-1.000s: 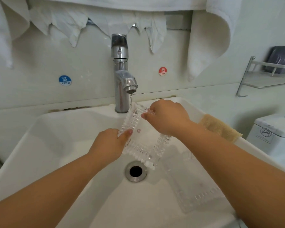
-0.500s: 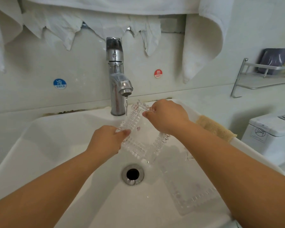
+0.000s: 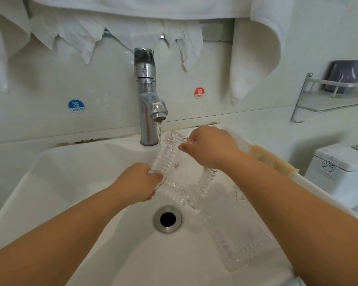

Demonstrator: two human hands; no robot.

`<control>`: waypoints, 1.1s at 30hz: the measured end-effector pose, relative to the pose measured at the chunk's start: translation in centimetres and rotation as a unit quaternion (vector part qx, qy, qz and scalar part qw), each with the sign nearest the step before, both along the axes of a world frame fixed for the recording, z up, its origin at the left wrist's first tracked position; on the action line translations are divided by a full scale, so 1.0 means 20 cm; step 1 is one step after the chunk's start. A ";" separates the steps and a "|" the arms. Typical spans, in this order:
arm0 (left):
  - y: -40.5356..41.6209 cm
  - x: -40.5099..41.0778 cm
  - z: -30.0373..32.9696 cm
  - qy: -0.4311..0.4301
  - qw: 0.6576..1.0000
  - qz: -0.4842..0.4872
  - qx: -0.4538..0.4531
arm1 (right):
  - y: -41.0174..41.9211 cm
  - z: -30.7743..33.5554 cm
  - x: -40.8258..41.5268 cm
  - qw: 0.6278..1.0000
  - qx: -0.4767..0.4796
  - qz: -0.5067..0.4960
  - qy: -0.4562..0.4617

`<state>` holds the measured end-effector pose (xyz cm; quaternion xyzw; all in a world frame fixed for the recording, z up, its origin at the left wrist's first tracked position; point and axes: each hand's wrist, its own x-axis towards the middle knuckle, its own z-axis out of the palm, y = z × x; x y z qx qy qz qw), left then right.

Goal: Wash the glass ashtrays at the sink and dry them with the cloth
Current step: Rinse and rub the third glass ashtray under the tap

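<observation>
— Ashtray (image 3: 180,172) of clear glass, square, with bumpy ridged sides. Held tilted over the sink (image 3: 50,172), under the thin water from the tap (image 3: 147,104).

— Held how?

— Left hand (image 3: 139,182) curled round the near left edge, fingers under, thumb on top. Right hand (image 3: 211,147) pinching the far top edge, right by the water.

— Heavy?

— Looks thick, so likely heavy for its size. Hard and stiff too. No bending, no squashing.

— Slippery?

— Wet all over, so probably very slippery. Ridges help a bit, giving fingers some bumps to catch on.

— Easy to break?

— Likely, yes. Glass on a hard white sink. One slip and maybe a chip or a crack.

— Best place to grab?

— By two edges across from each other, like now. Fingers under, thumb over the rim. Not by one corner only.

— Any more to wash?

— Second ashtray (image 3: 242,240) lying flat in the sink, on the right, partly under the right arm, close to the drain (image 3: 167,218).

— And for drying?

— Tan cloth (image 3: 273,162) on the right rim of the sink. White towels (image 3: 262,48) hanging above. Drying not yet begun.
</observation>
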<state>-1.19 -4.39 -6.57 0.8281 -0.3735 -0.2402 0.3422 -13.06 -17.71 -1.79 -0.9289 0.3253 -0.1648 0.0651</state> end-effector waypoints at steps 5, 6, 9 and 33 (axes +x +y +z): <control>0.03 0.02 0.05 -0.083 0.996 0.009 -0.018 | -0.01 -0.04 0.02 0.992 0.106 0.036 -0.064; 0.03 0.01 0.06 -0.056 0.998 0.009 -0.040 | -0.01 -0.04 0.03 0.989 0.118 0.046 -0.074; 0.03 -0.02 0.09 -0.002 0.995 0.027 -0.099 | 0.03 -0.07 0.05 0.980 0.157 0.084 -0.087; 0.14 0.03 0.25 -0.074 0.977 0.150 -0.132 | 0.07 -0.18 0.11 0.802 0.547 0.104 -0.217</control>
